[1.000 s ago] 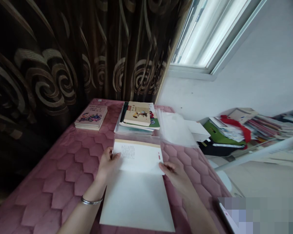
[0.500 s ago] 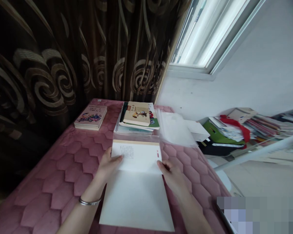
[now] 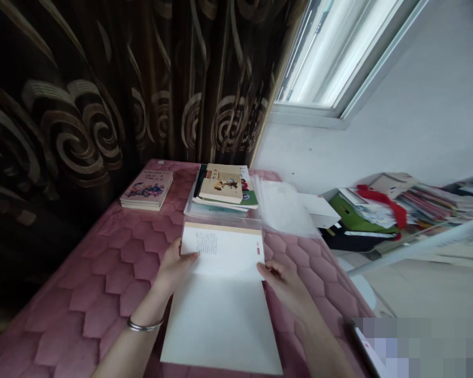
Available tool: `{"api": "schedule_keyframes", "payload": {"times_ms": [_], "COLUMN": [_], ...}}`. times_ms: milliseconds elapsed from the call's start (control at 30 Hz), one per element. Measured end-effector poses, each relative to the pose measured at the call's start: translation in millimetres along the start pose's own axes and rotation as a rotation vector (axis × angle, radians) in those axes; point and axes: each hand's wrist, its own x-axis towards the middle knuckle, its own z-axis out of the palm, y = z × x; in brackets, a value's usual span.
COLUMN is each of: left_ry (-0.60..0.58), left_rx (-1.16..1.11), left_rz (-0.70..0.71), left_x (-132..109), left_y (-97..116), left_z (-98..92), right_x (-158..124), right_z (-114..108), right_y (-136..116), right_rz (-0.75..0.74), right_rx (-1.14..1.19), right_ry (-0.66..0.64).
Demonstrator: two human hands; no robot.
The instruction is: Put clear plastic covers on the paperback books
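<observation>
The open book (image 3: 223, 307) lies on the pink quilt (image 3: 114, 268), right of the middle, with its printed page (image 3: 228, 257) toward the far edge and its blank page (image 3: 223, 333) reaching toward the near side. A block of small characters stands on the left of the printed page and a red mark (image 3: 258, 251) near its right edge, both too small to read. The left hand (image 3: 177, 266) holds the book's left edge, thumb flat on the printed page and fingers wrapped beneath; the right hand (image 3: 279, 278) pinches the opposite edge near the page fold, thumb on top, fingers curled under. Both forearms come in from the near side, angled inward, a silver bangle (image 3: 145, 326) on the left wrist. Just beyond the book, toward the quilt's far edge, a pile (image 3: 223, 185) is topped by a cream cover that appears to read 西游记. Near the far left corner, the pink books (image 3: 146, 188) carry a title seemingly ending in 大全, the rest blurred. Clear sheets (image 3: 287, 209) lie along the right edge.
</observation>
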Motion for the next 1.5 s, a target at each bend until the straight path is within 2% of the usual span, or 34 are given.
{"api": "schedule_keyframes", "payload": {"times_ms": [133, 300, 400, 500, 633, 800, 933, 1133, 1267, 1400, 1500], "left_ry": [-0.016, -0.070, -0.084, -0.085, -0.078, -0.055, -0.049, -0.089, -0.048, -0.002, 0.039], "left_rx": [0.023, 0.027, 0.053, 0.061, 0.021, 0.029, 0.032, -0.097, -0.117, -0.093, -0.029], "left_rz": [0.042, 0.076, 0.036, 0.033, 0.022, 0.054, 0.076, 0.049, 0.062, 0.084, 0.096], "left_x": [1, -10, -11, -8, -4, 0, 1, 0, 1, 3, 3], "left_y": [-2, 17, 22, 18, 12, 5, 1, 3, -3, -7, -7], "left_z": [-0.8, -7.1, -11.6, -11.4, -6.9, -6.4, -7.3, -3.7, -1.4, -0.7, -0.1], "right_x": [-2, -1, 1, 3, 3, 1, 3, 6, 6, 8, 8], "right_z": [4, 10, 7, 1, -1, 6, 4, 9, 20, 28, 29], "right_y": [-9, -12, -3, 7, 7, -3, 1, 4, 5, 10, 9], "right_rz": [0.024, 0.033, 0.024, 0.033, 0.032, 0.008, 0.026, 0.125, 0.181, 0.085, 0.063], "right_rx": [-0.024, -0.050, -0.009, 0.028, -0.003, -0.025, 0.001, 0.243, 0.355, 0.257, 0.153], "right_ry": [0.064, 0.095, 0.049, -0.040, -0.065, 0.046, 0.024, 0.038, 0.052, 0.192, 0.222]}}
